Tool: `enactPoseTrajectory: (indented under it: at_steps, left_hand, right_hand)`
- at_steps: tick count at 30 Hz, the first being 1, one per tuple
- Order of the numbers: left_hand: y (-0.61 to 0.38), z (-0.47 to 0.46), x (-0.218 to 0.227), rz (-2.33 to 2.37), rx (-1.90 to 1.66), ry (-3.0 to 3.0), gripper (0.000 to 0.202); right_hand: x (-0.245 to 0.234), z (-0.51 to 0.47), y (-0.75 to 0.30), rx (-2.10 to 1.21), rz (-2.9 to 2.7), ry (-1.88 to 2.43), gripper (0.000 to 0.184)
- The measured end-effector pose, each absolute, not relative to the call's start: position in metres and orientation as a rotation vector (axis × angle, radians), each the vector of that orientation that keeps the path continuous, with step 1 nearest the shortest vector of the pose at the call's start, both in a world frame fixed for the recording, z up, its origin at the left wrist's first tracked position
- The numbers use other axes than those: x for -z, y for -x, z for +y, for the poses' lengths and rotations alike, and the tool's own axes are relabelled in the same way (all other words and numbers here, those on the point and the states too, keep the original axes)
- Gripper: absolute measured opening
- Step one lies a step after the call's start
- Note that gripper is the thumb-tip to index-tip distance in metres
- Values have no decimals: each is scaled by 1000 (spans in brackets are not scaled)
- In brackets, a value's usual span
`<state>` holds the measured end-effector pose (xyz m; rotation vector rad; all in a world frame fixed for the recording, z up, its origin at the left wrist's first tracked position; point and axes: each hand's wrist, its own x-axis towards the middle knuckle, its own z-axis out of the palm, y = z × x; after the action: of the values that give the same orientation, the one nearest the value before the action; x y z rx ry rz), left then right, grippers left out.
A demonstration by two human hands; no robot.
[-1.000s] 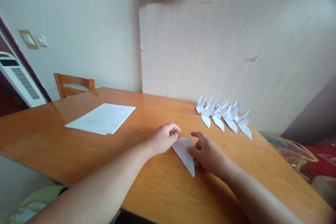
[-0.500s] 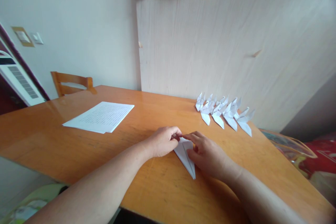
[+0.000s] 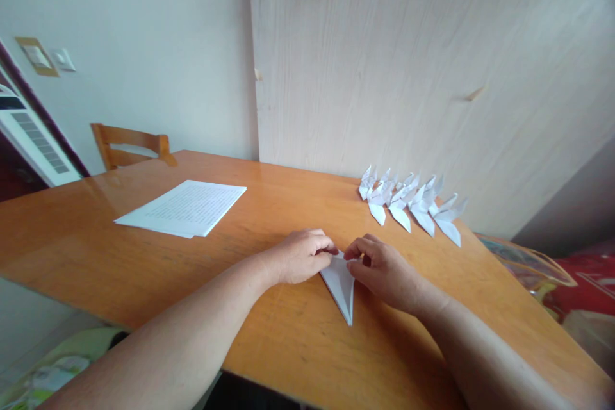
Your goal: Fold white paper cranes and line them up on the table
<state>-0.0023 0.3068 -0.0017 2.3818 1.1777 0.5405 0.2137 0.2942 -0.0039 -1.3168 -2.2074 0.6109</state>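
A folded white paper (image 3: 340, 288) lies on the wooden table, narrowing to a point towards me. My left hand (image 3: 302, 257) pinches its upper left side, the fingers curled over the edge. On the other side, my right hand (image 3: 384, 272) has thumb and forefinger closed on the paper's upper right corner. The fingertips hide part of the top edge. Beyond my right hand, several folded white paper birds (image 3: 423, 202) stand in rows near the wall.
A stack of written paper sheets (image 3: 185, 208) rests on the left of the table (image 3: 278, 195). A wooden chair (image 3: 132, 141) stands at the far left end. Red items (image 3: 589, 282) lie beyond the table's right edge.
My right thumb has moved up from the paper's middle to its upper right corner. The paper's lower tip has swung slightly left. The view has tilted down a little.
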Motion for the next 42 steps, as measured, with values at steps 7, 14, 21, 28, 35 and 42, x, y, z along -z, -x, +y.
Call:
enactPoseTrajectory:
  at_steps: [7, 14, 21, 28, 35, 42]
  left_hand:
    - [2, 304, -2, 1150, -541, -2325, 31]
    - [1, 303, -4, 1228, -567, -2122, 42]
    - [5, 301, -7, 1191, -500, -2058, 13]
    - [10, 302, -7, 1096, -460, -2249, 33]
    - [11, 302, -6, 1076, -425, -2427, 40]
    - [9, 293, -13, 1055, -415, -2568, 38]
  right_hand:
    - [3, 298, -220, -648, -2227, 1321, 19]
    - [1, 298, -218, -698, -2096, 1479, 14]
    - [-5, 297, -221, -728, -2080, 1548, 15]
    - [-10, 297, -238, -773, -2267, 1428, 27]
    - [-15, 297, -254, -803, -2471, 1237, 38]
    - [-16, 296, -258, -758, -2567, 1218, 41]
